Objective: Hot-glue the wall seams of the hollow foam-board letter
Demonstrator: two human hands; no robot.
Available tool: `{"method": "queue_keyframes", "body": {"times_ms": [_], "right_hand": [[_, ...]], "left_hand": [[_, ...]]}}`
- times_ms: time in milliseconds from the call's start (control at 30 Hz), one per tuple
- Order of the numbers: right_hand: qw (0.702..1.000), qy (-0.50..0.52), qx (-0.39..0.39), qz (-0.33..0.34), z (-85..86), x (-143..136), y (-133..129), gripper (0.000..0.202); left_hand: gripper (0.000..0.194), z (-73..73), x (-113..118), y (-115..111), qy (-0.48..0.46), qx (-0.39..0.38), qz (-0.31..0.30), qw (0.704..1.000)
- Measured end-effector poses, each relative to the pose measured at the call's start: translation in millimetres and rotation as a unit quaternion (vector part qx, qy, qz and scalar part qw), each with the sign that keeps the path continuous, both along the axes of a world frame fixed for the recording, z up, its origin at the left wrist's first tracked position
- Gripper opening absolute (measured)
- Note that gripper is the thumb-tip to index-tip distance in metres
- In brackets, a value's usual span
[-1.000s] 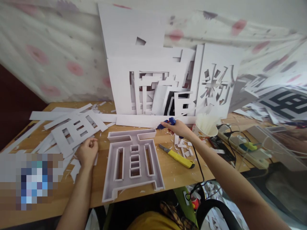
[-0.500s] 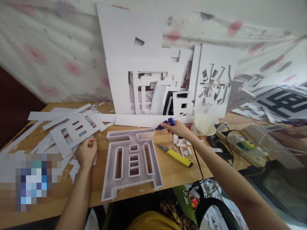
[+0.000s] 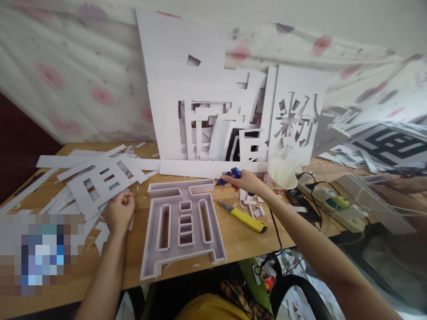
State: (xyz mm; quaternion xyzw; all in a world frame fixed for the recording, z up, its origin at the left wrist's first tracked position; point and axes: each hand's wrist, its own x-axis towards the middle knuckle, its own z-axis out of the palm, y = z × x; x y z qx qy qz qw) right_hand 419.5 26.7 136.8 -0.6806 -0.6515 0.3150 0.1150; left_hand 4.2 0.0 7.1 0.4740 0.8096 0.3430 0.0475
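My right hand (image 3: 250,181) is closed around a blue tool (image 3: 233,173) beyond a white walled piece (image 3: 196,222) on the wooden table (image 3: 240,249); my left hand (image 3: 120,210) lies curled in a loose fist, nothing visible inside. The piece looks light and stiff, its thin walls probably fragile, best lifted two-handed by the base. Upright rims trace its outline and rectangular openings.

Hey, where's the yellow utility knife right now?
In the head view, the yellow knife lies on the table, right of the white letter frame and just nearer the person than the small white scraps.
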Motion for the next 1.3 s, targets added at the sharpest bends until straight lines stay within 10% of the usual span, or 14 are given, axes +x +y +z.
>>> {"method": "queue_keyframes", "body": {"times_ms": [267,500,767,1033,1300], "right_hand": [[0.998,0.052,0.037,0.027,39.6,-7.7,-7.1,0.065],[0.983,0.168,0.048,0.061,63.5,-62.6,-7.6,0.066],[0.976,0.197,0.03,0.089,55.5,-105.5,-13.6,0.068],[0.954,0.253,-0.005,0.161,42.4,-123.6,-5.0,0.051],[0.977,0.169,0.018,0.125,22.3,-174.9,10.7,0.057]], "left_hand": [[0.016,8.1,2.3,3.7,-0.026,0.025,-0.02,0.999],[0.025,48.7,17.7,7.6,-0.096,0.182,-0.021,0.978],[0.033,78.5,96.7,-40.2,-0.117,0.19,-0.255,0.941],[0.036,49.0,11.1,7.3,-0.075,0.193,-0.019,0.978],[0.028,5.0,-7.9,28.3,-0.011,0.118,-0.077,0.99]]}}
